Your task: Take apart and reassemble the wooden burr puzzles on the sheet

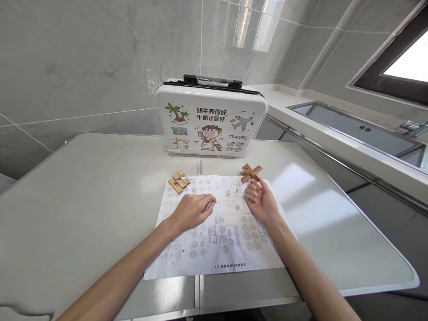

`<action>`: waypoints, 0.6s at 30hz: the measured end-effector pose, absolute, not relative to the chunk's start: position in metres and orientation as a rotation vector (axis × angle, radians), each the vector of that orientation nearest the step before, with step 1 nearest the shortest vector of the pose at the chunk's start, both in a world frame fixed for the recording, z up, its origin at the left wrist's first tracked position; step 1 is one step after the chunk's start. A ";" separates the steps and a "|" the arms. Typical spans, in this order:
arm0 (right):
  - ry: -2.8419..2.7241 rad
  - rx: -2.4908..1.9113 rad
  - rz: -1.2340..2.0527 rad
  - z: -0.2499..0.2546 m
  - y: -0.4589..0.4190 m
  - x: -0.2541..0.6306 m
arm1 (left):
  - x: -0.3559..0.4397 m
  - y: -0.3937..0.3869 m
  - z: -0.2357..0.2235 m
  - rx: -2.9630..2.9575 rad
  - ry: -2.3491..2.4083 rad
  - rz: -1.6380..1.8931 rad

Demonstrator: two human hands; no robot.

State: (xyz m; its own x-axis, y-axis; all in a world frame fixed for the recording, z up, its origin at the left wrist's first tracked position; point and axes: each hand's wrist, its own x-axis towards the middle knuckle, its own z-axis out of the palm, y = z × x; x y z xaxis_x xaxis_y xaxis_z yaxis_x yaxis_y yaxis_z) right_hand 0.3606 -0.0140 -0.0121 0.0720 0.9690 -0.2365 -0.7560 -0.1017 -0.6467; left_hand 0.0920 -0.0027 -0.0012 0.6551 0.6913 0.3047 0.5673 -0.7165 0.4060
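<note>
A printed instruction sheet [219,232] full of small diagrams lies on the white table [83,200]. My left hand [194,209] rests on the sheet, palm down, fingers curled loosely with nothing visible in them. My right hand [259,198] is palm up with curled fingers, and its thumb and forefinger pinch one arm of a crossed wooden puzzle piece [251,172] at the sheet's top right corner. A cluster of several small wooden blocks [179,181] sits at the sheet's top left corner, a little beyond my left hand.
A white case [212,120] with cartoon prints and the word TRAVEL stands upright at the back of the table against the tiled wall. To the right runs a counter with a steel sink [361,129]. A window [401,58] is at upper right.
</note>
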 end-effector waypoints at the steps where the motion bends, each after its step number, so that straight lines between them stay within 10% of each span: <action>1: -0.347 -0.756 1.508 -0.012 -0.013 0.362 | 0.092 -0.003 -0.001 2.597 1.011 0.647; 18: -0.565 -0.879 1.430 -0.006 -0.016 0.352 | 0.092 -0.003 0.000 2.597 1.014 0.649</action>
